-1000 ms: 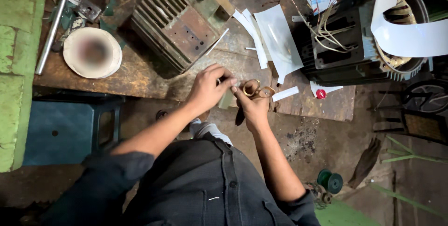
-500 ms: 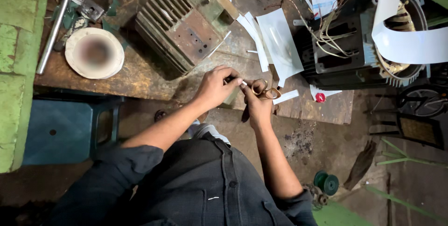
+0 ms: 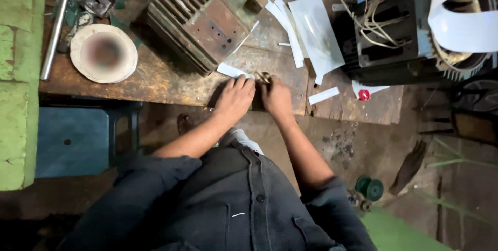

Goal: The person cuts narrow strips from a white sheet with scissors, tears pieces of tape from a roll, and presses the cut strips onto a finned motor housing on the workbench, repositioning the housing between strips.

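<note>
My left hand [image 3: 236,98] lies flat on the rusty wooden workbench [image 3: 155,82], its fingertips pressing down one end of a small white paper strip [image 3: 228,69]. Right beside it my right hand [image 3: 276,96] rests on the bench edge, its fingers closed around small brass-coloured scissors [image 3: 263,77]. The two hands almost touch. The scissor blades are hidden by my fingers. Just behind the strip stands a finned metal motor housing [image 3: 197,20].
Cut white paper sheets [image 3: 316,33] lie at the back centre. A black motor with loose wires [image 3: 394,33] and a white band [image 3: 461,25] stand at the right. A round white plate [image 3: 104,53] and a metal rod [image 3: 54,28] lie at the left. Under the bench stands a blue stool [image 3: 78,137].
Both hands have dropped from in front of the bench edge onto the bench top. The paper piece held in my left fingers now lies flat under them.
</note>
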Demonstrator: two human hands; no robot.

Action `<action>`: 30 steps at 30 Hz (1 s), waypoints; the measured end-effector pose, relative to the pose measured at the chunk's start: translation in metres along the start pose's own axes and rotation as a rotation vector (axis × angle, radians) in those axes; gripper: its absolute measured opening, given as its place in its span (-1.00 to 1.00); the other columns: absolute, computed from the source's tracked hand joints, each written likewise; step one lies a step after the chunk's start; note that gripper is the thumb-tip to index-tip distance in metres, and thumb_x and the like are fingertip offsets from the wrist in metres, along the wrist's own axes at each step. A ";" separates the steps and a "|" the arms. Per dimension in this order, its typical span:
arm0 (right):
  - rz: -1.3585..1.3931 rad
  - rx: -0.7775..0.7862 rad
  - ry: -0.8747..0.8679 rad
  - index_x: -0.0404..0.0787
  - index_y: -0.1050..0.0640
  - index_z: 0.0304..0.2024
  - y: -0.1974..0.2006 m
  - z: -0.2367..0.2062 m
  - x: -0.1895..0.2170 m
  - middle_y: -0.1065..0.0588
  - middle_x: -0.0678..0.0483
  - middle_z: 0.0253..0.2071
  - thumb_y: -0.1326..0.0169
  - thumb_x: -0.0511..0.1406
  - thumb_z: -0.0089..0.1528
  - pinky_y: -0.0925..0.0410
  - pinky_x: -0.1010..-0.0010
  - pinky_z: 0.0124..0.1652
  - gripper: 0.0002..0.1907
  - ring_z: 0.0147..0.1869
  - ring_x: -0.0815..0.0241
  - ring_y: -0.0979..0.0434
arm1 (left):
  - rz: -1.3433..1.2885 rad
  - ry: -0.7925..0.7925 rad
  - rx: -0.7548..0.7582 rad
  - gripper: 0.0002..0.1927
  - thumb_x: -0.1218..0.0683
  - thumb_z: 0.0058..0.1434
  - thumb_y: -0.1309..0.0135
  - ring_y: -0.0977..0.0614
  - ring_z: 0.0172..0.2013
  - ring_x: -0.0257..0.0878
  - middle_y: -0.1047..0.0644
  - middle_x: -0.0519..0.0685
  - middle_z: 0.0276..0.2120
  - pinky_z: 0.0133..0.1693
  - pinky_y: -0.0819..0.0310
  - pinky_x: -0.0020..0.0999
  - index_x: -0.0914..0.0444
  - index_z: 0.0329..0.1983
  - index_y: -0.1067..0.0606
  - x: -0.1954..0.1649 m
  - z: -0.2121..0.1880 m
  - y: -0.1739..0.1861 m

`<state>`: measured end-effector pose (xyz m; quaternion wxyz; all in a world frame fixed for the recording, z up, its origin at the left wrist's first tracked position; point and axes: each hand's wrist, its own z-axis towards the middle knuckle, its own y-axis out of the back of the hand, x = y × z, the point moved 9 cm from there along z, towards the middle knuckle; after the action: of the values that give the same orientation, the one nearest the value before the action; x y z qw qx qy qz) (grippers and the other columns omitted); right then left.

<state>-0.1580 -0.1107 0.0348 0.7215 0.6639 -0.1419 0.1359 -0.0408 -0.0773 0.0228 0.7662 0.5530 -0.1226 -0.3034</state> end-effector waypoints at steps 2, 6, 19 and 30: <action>-0.036 0.042 0.029 -0.25 -0.53 -0.10 -0.008 0.001 0.003 -0.56 -0.25 -0.22 -0.12 -0.21 0.27 -0.42 -0.05 -0.23 -0.74 -0.19 -0.35 -0.57 | 0.005 0.041 -0.033 -0.56 0.10 0.13 0.00 -0.49 0.11 -0.08 -0.51 -0.03 0.02 0.11 -0.37 -0.24 0.32 0.08 -0.56 0.002 -0.007 0.005; -0.044 0.173 0.009 -0.18 -0.56 -0.08 -0.016 0.007 -0.002 -0.56 -0.21 -0.19 -0.13 -0.18 0.29 -0.43 -0.04 -0.22 -0.75 -0.18 -0.32 -0.57 | -0.022 0.034 0.033 -0.51 0.10 0.20 0.02 -0.41 0.26 0.01 -0.46 0.07 0.19 0.25 -0.29 -0.18 0.32 0.21 -0.49 -0.001 -0.015 0.004; -0.125 0.181 0.132 -0.21 -0.50 -0.01 -0.024 0.012 -0.007 -0.53 -0.19 -0.06 -0.05 -0.38 0.25 -0.40 -0.03 -0.08 -0.76 0.01 -0.31 -0.53 | -0.076 0.086 0.128 -0.71 0.08 0.20 -0.03 -0.46 0.07 -0.08 -0.48 -0.04 -0.05 0.06 -0.39 -0.22 0.19 -0.03 -0.56 0.007 -0.005 0.000; -0.011 -0.239 0.076 -0.47 -0.41 0.10 0.049 0.005 -0.017 -0.43 -0.36 -0.03 -0.25 -0.25 0.17 -0.29 -0.09 0.03 -0.44 0.07 -0.45 -0.40 | -0.368 0.097 0.073 -0.77 0.14 0.24 -0.04 -0.56 -0.02 0.03 -0.53 0.09 -0.03 -0.13 -0.51 -0.10 0.24 -0.03 -0.50 0.035 0.043 0.029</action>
<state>-0.1930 -0.1120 0.0738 0.8011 0.5684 -0.1261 0.1388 -0.0264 -0.1253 0.0602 0.6823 0.6075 0.0065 -0.4066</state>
